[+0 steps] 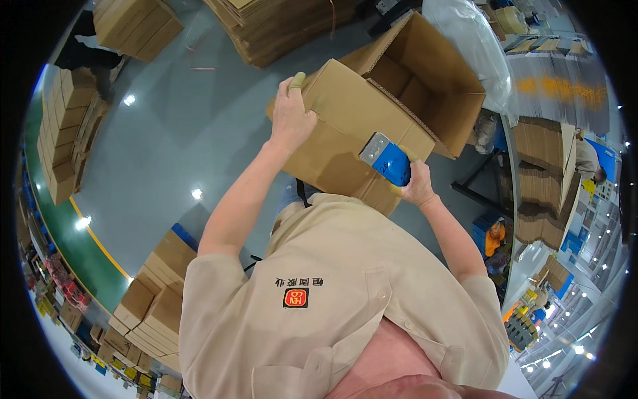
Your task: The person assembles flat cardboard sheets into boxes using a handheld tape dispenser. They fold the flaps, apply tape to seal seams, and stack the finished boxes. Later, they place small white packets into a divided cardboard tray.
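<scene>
A brown cardboard carton (355,130) stands tilted in front of me, with a broad panel facing me. My left hand (292,120) grips its left edge, one finger wearing a yellowish finger cot (297,80). In my right hand (419,184) is a blue tool with a metal end plate (392,163), lying against the carton's right part. It looks like a tape dispenser, but its exact kind is unclear. Just beyond the panel, an open carton body (432,60) shows its hollow inside. Whether panel and body are one carton, I cannot tell.
Flattened cardboard (266,30) is stacked at the far side. Cartons (66,126) stand at the left, and more cartons (156,292) at the lower left. Plastic sheeting (468,50) hangs beyond the open carton. A bench with cardboard stacks (545,179) runs along the right.
</scene>
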{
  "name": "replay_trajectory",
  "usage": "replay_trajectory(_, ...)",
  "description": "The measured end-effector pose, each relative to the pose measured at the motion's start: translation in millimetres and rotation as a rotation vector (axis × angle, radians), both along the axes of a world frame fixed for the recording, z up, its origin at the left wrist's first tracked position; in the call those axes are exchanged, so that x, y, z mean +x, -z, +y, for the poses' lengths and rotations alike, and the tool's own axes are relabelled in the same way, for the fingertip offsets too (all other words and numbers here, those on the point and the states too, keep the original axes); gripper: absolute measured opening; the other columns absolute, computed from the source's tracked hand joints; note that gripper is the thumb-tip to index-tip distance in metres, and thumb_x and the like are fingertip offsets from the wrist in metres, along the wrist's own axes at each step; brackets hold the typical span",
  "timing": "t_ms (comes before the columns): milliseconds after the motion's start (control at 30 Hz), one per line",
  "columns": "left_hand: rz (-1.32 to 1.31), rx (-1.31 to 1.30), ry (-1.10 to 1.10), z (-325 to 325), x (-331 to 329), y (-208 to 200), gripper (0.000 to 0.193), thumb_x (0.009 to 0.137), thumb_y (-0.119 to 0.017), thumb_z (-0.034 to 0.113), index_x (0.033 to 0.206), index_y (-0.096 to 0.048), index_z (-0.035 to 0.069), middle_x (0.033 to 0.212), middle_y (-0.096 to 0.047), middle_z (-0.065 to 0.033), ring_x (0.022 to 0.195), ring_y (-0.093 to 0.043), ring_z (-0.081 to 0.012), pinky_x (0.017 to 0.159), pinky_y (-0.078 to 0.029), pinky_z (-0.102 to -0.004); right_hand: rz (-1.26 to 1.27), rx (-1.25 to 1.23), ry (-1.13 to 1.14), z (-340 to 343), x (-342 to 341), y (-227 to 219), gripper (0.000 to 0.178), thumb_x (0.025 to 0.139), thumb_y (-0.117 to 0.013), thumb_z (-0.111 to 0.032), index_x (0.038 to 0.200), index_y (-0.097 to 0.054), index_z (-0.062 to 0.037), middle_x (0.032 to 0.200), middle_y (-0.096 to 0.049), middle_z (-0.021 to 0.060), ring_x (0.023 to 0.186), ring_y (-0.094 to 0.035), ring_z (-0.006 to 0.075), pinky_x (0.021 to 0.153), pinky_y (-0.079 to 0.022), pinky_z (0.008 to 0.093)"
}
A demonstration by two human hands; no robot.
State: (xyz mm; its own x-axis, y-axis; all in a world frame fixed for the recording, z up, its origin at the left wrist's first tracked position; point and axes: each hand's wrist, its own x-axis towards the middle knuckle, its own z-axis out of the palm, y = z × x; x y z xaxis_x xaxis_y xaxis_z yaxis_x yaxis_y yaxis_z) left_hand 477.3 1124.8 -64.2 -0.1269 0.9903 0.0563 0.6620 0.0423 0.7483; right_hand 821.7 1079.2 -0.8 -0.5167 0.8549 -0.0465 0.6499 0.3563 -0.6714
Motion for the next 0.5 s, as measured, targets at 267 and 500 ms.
replay_trajectory(267, -0.748, -0.388, 0.459, -28.3, 62.1, -61.4, 0.032, 0.088, -0.046, 0.011, 0.112, -0.057, -0.007, 0.096, -0.064, -0.0207, 0.097, -0.06, -0.0309, 0.091, -0.048, -0.0392, 0.017, 0.013, 0.032, 4.4, -1.1, 9.3, 0.08, 0.063, -0.085, -0.023, 0.134, -0.051, -0.0055, 0.111, -0.067, 0.0197, 0.094, -0.068, 0.0381, 0.081, -0.057, 0.0408)
replay_trajectory(500, -1.096, -0.799, 0.016, -10.1, 68.5, -13.1, 0.025, 0.092, -0.049, 0.0, 0.109, -0.067, 0.002, 0.099, -0.07, -0.0092, 0.086, -0.063, -0.0149, 0.075, -0.051, -0.0291, -0.055, 0.098, -0.005, 17.7, -28.3, -14.8, 0.085, 0.065, -0.087, -0.025, 0.14, -0.051, -0.0045, 0.106, -0.068, 0.0203, 0.089, -0.069, 0.0385, 0.076, -0.057, 0.0418)
